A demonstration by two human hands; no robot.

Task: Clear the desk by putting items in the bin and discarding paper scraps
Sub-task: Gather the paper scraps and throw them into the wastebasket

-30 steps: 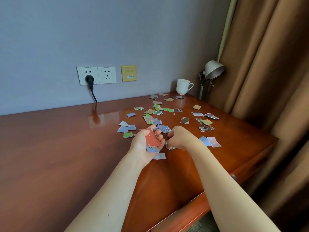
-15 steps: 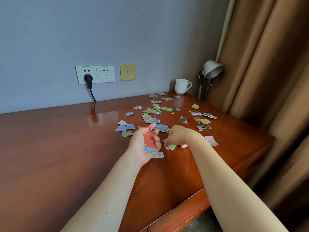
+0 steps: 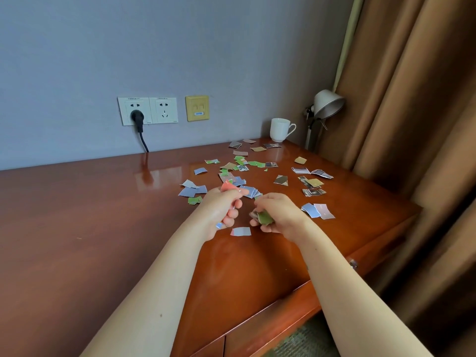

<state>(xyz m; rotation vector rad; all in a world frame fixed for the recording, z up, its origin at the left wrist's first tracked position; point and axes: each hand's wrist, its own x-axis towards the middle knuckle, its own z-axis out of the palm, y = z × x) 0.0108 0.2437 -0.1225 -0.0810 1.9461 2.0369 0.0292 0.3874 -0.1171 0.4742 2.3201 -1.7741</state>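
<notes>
Compared with half a second ago, the left hand (image 3: 221, 210) has rolled over. Its palm no longer faces up, and its fingers (image 3: 233, 213) are curled round the red scrap (image 3: 228, 186), which now pokes out above the knuckles. A sliver of blue paper shows under the little finger. The right hand (image 3: 279, 215) has drawn in toward it. The green scrap (image 3: 265, 218) that dangled below it now tops a small bundle pinched in its curled grip. That move uncovers a blue scrap (image 3: 310, 210) beside the pale scrap (image 3: 325, 211), just right of the wrist. The grey-blue scrap (image 3: 240, 231) lies where it did on the worktop (image 3: 77, 215), just below the gap between the hands.

I count two hands, both closed on paper, low over the worktop. One white mug (image 3: 279, 130) and one lamp (image 3: 327, 104) stand at the back right corner. On the wall I see two white sockets (image 3: 148, 110), one black plug (image 3: 136, 117) in the left socket and one yellow wall plate (image 3: 197, 108). Loose paper scraps (image 3: 239, 161) spread from the hands to the mug. There are well over twenty, but they overlap too much for an exact count.
</notes>
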